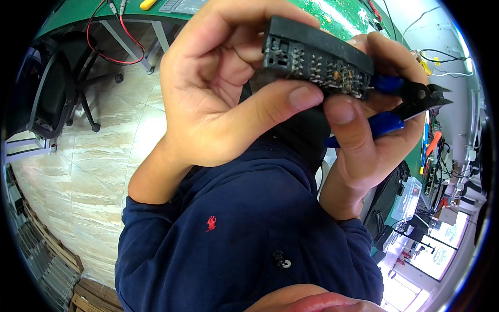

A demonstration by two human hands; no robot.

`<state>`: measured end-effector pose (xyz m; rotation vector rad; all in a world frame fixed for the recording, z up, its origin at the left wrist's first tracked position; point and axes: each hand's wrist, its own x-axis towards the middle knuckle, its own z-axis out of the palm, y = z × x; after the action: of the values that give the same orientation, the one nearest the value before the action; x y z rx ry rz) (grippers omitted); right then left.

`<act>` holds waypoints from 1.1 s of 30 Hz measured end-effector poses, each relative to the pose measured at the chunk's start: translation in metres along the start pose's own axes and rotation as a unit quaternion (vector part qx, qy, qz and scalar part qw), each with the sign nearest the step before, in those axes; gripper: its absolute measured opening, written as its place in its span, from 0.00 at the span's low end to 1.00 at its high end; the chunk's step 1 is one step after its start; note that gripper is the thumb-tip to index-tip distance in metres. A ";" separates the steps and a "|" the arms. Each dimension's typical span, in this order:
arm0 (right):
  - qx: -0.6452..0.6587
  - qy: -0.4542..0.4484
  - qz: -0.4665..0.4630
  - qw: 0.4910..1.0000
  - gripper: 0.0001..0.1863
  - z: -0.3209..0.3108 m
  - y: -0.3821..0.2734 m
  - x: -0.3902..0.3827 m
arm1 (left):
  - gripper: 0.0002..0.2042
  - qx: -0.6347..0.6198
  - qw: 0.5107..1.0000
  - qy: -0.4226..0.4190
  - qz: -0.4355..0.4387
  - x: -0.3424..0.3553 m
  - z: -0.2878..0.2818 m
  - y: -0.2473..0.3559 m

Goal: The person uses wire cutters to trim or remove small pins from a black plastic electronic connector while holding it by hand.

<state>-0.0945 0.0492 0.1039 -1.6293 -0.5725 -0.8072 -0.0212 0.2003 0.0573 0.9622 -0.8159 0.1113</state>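
A black, box-shaped electronic module [318, 44] is held up close in both hands. Rows of metal pins and a small orange part show on its face toward me, and square openings sit at its left end. My left hand [215, 99] grips the left part, thumb along the lower edge and fingers behind the top. My right hand [371, 151] steadies the other end with thumb and fingers. Tucked in that same hand is a pair of blue-handled side cutters [423, 98], its jaws pointing right, away from the module. Part of the handles is hidden by the fingers.
Beyond the hands is a green-topped workbench [67, 23] with a red cable [125, 63] looping over its edge. A black swivel chair [54, 86] stands at left on the tiled floor [99, 182]. Tools, cables and a clear plastic box [407, 200] lie along the right.
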 end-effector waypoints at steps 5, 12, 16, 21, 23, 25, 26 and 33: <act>-0.102 0.085 0.048 0.990 0.36 -0.005 0.008 -0.010 | 0.34 -0.067 0.997 0.023 0.017 -0.002 0.003 0.000; -0.124 0.069 0.097 0.985 0.36 -0.002 -0.004 -0.008 | 0.34 -0.060 0.998 0.026 0.011 -0.005 -0.003 -0.005; -0.129 0.073 0.089 0.985 0.38 -0.004 0.000 -0.009 | 0.35 -0.074 0.997 0.025 -0.014 -0.008 -0.006 -0.007; -0.077 0.047 0.057 0.994 0.40 0.000 0.001 -0.008 | 0.35 -0.112 0.993 0.033 -0.024 -0.007 0.000 -0.007; -0.060 0.031 0.046 0.997 0.41 0.001 0.000 -0.007 | 0.35 -0.096 0.995 0.028 -0.027 -0.006 0.000 -0.006; -0.078 0.040 0.051 0.995 0.42 0.003 -0.001 -0.007 | 0.35 -0.078 0.996 0.017 -0.028 -0.005 0.000 -0.006; -0.089 0.045 0.057 0.993 0.42 0.005 -0.002 -0.007 | 0.35 -0.068 0.997 0.014 -0.028 -0.004 -0.001 -0.006; -0.160 0.075 0.109 0.978 0.43 0.019 -0.012 0.001 | 0.34 -0.036 0.999 0.000 -0.030 -0.003 0.001 -0.003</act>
<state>-0.0993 0.0705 0.1103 -1.8660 -0.1564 -0.8802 -0.0221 0.1986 0.0531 0.9177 -0.7846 0.0289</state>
